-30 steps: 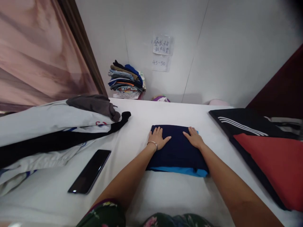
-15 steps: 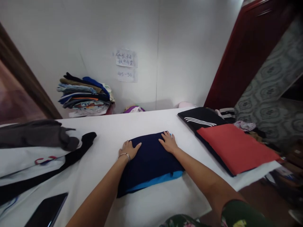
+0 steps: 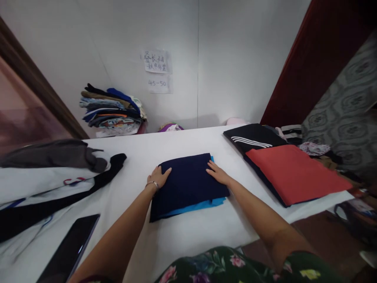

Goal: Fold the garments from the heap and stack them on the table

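A folded dark navy garment (image 3: 188, 181) lies flat on the white table (image 3: 141, 149) in front of me. Bright blue cloth (image 3: 188, 209) peeks out beneath its near edge and at the far right corner. My left hand (image 3: 157, 177), with a bracelet at the wrist, rests on the garment's left edge, thumb spread from the fingers. On the right edge lies my right hand (image 3: 219, 173), its fingers outstretched. Both hands are open and touch the cloth without gripping it.
To the right lie a folded red garment (image 3: 297, 173) and a black one with white stripes (image 3: 256, 135). At left are a loose dark grey garment (image 3: 50, 154), white-and-black clothing (image 3: 97, 182) and a phone (image 3: 70, 247). A clothes stack (image 3: 113, 112) stands against the wall.
My right hand has slid from the garment's far right corner down to its right edge. My left hand stays at the left edge. The camera view has shifted slightly.
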Action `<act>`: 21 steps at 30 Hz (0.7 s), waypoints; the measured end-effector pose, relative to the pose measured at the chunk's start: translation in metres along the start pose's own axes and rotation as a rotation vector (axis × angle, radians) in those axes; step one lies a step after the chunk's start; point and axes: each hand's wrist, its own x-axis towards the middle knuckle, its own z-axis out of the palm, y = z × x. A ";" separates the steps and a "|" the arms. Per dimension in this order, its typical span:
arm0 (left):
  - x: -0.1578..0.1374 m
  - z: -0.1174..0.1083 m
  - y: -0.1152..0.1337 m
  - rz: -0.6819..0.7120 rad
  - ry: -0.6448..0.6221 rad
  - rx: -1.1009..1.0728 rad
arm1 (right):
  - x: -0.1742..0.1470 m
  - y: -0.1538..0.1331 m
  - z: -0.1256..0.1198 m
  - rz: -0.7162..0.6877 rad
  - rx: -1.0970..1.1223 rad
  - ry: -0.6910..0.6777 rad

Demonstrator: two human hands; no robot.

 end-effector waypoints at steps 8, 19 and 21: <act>-0.079 0.017 0.003 0.233 0.174 0.173 | -0.087 -0.005 0.011 -0.122 -0.189 0.209; -0.094 0.031 -0.007 0.287 0.197 0.053 | -0.114 0.010 0.037 -0.184 -0.105 0.113; -0.092 0.030 -0.014 0.226 0.220 -0.034 | -0.115 0.013 0.036 -0.121 0.044 0.165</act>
